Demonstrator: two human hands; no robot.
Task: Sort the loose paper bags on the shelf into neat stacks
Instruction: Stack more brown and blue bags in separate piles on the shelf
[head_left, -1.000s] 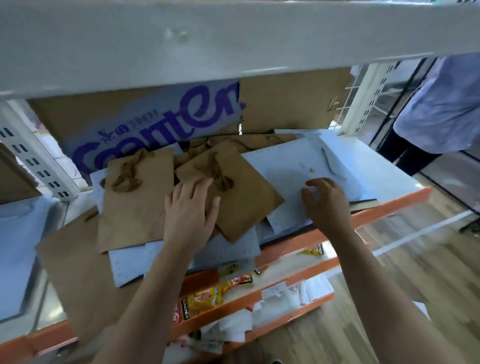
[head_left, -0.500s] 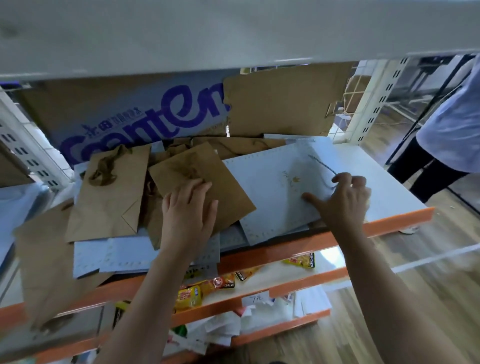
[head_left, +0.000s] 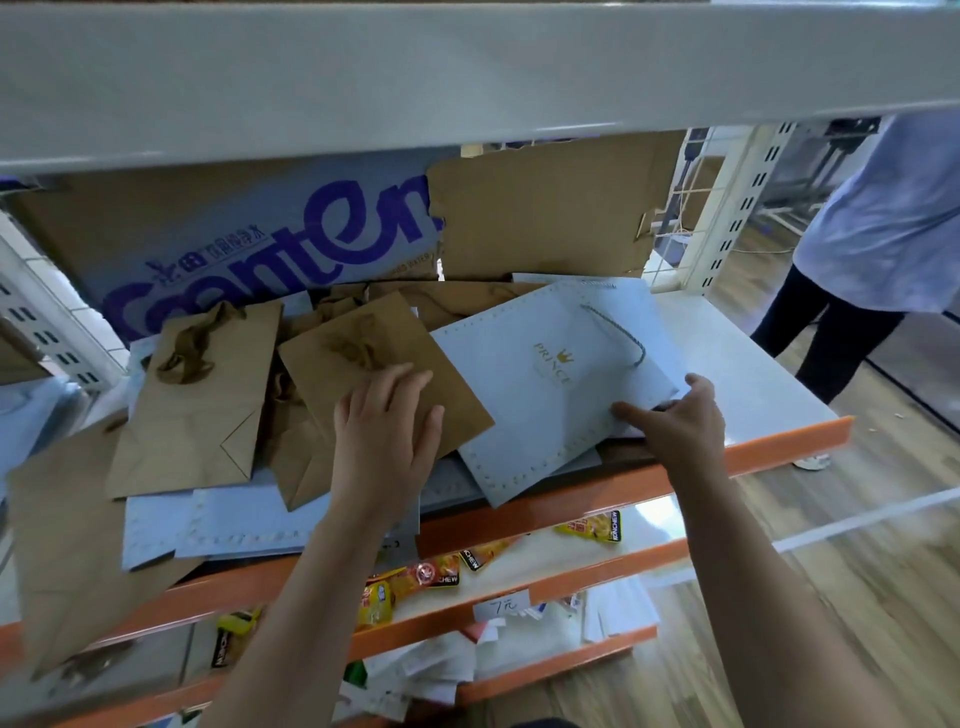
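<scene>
Loose paper bags lie jumbled on the white shelf (head_left: 743, 374). My left hand (head_left: 384, 441) rests flat, fingers apart, on a small brown bag (head_left: 384, 358) in the middle. A second brown bag (head_left: 197, 400) with twisted handles lies to its left. A large brown bag (head_left: 67, 545) hangs over the front edge at far left. My right hand (head_left: 675, 421) grips the lower right edge of a white bag (head_left: 530, 384) printed PRINCE, thumb on top. More white bags (head_left: 234, 519) lie underneath the brown ones.
A grey upper shelf (head_left: 467, 78) hangs low overhead. Cardboard sheets (head_left: 545, 218) stand against the back. The shelf front has an orange lip (head_left: 779, 447). Lower shelves hold snack packets (head_left: 426, 577) and papers. A person (head_left: 883, 234) stands at the right.
My right hand slid right and down to the white bag's edge and took hold of it; the bag turned a little. My left hand stayed on the small brown bag.
</scene>
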